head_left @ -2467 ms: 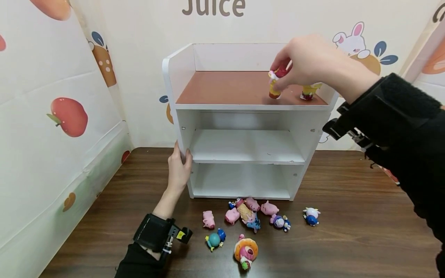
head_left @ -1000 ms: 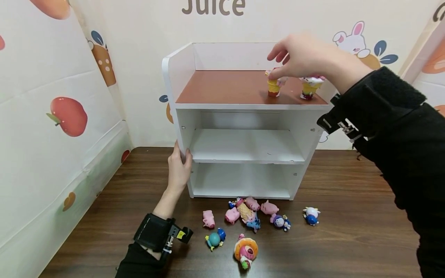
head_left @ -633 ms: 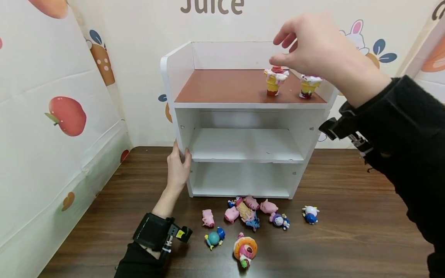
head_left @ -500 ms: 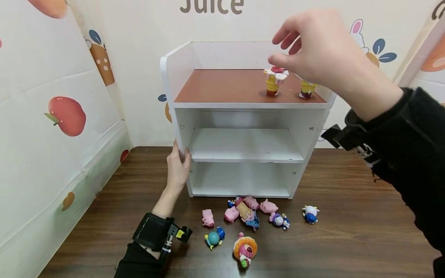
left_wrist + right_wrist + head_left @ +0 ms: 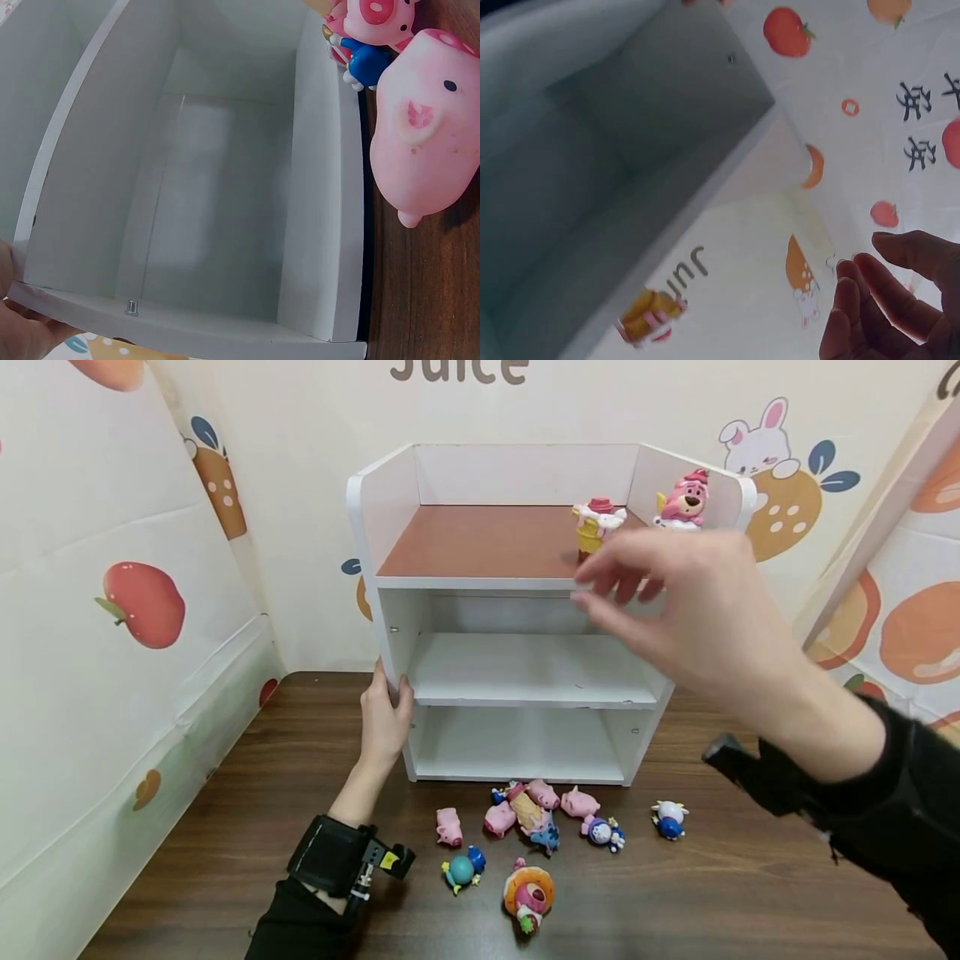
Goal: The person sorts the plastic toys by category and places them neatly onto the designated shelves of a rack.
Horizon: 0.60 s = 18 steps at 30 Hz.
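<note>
My left hand (image 5: 386,718) grips the left side panel of a small white shelf unit (image 5: 536,672); its thumb lies at the panel's front edge. In the left wrist view, part of that hand (image 5: 30,337) wraps the panel. My right hand (image 5: 697,602) hovers in front of the shelf's upper right, fingers loosely bent and holding nothing. Behind it, on the brown top board (image 5: 472,542), stand a yellow ice-cream-cone figurine (image 5: 589,535) and a pink bear figurine (image 5: 686,500); the hand hides the bear's lower part.
On the wood-grain surface before the shelf lie several pink pig figurines (image 5: 448,827), a bear in an orange ring (image 5: 529,893), a teal-and-blue figurine (image 5: 462,868) and a white-and-blue one (image 5: 670,819). Printed walls (image 5: 300,527) stand behind and beside the shelf.
My right hand has let go of the cone figurine on the top board, risen, then come down and toward me. My left hand stays on the side panel.
</note>
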Each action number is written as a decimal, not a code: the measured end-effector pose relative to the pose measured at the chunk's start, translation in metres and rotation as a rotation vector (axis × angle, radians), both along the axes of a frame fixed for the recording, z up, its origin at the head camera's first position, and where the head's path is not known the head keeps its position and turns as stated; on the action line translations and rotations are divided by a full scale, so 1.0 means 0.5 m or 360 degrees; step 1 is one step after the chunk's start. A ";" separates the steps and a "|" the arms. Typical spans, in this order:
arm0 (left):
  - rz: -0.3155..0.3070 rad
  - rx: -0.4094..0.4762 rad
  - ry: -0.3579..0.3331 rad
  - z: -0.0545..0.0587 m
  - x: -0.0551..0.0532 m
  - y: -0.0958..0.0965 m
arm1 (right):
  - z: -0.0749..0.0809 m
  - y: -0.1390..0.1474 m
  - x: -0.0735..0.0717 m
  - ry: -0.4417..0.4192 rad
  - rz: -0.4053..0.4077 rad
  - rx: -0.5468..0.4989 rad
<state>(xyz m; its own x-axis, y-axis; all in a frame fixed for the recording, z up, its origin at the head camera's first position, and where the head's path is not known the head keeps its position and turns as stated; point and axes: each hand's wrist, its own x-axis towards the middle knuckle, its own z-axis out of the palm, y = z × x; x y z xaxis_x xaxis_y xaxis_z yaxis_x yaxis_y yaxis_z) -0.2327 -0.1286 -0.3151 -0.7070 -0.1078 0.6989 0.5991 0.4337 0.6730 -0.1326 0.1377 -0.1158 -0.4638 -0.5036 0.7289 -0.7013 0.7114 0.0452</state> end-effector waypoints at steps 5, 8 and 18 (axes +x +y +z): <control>0.0002 0.0003 -0.0014 0.001 0.001 0.001 | -0.119 0.050 -0.033 -0.0013 0.0271 0.0023; -0.0004 0.0010 -0.0017 0.000 0.000 0.001 | -0.173 0.062 -0.023 -0.0072 0.0313 0.0013; -0.0014 0.0021 -0.0014 0.000 -0.001 0.002 | -0.212 0.021 0.081 -0.0180 0.0302 -0.0090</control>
<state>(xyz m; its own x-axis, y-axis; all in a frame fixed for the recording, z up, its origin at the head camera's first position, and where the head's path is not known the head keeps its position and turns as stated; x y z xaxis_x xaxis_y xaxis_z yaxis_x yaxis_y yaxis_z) -0.2334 -0.1278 -0.3153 -0.7141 -0.1108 0.6912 0.5968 0.4198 0.6839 -0.0921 0.1482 -0.2219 -0.4452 -0.5493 0.7072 -0.8212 0.5653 -0.0778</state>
